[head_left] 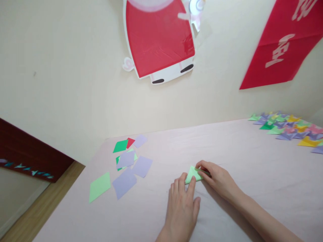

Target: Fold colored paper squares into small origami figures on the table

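A small light green paper (pixel 193 174), folded to a roughly triangular shape, lies on the pale pink cloth of the table. My left hand (pixel 181 205) rests flat with its fingers apart, index and middle fingertips pressing the paper's near and left edges. From the right, my right hand (pixel 218 176) has its thumb and fingers closed on the paper's right corner. A narrow dark patch shows between those fingers; whether it is a shadow or a thin object I cannot tell. The underside of the paper is hidden.
Loose lilac sheets (pixel 124 183), a light green sheet (pixel 100 187), a dark green sheet (pixel 120 146) and a red piece (pixel 130 142) lie to the left. Several folded colored paper figures (pixel 285 126) stand at the far right. A wall (pixel 75 84) bounds the table's back.
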Demonstrator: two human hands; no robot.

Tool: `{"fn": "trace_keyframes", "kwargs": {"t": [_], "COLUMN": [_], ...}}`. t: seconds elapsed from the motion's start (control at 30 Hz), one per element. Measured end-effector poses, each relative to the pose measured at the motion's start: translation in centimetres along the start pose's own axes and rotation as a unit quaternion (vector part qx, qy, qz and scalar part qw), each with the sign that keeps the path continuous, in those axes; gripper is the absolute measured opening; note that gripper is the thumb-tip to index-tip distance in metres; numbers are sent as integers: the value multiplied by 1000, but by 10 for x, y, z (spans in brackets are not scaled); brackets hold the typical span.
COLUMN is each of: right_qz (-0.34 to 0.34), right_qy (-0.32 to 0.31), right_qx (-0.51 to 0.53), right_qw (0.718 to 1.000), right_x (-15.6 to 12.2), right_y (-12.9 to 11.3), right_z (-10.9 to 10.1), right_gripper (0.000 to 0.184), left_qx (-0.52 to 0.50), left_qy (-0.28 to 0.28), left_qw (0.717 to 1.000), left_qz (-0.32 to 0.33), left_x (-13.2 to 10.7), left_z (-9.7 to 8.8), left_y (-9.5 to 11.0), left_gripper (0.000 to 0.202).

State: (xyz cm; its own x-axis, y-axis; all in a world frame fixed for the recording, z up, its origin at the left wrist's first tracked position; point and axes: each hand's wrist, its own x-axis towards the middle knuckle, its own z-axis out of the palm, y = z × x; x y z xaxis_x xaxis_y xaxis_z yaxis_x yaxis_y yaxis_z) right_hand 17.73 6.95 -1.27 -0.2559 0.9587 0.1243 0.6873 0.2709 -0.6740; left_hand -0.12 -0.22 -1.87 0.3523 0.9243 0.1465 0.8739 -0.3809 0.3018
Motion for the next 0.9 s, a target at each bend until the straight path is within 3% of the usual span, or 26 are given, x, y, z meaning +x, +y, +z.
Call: {"fn": "trace_keyframes", "kwargs": {"t": [0.17, 0.6, 0.9], "right_qz": [-45, -36, -27], "right_qy": [0, 1, -1], "right_qx": [-41, -62, -64], "right_qw": [998, 997, 998], "right_x": [-1, 1, 0], "right_y": [-1, 0, 0], "right_z": [2, 6, 8], "right_gripper": [17, 18, 17], "left_qx": [11, 29, 112], "left_qy": [6, -23, -12], "left_qw": [1000, 999, 992], "left_qz": [0, -2, 50], "left_x": [6, 12, 9], "left_z": [-1, -6, -4], "left_y": [0, 3, 3], "left_gripper": [51, 50, 48]}}
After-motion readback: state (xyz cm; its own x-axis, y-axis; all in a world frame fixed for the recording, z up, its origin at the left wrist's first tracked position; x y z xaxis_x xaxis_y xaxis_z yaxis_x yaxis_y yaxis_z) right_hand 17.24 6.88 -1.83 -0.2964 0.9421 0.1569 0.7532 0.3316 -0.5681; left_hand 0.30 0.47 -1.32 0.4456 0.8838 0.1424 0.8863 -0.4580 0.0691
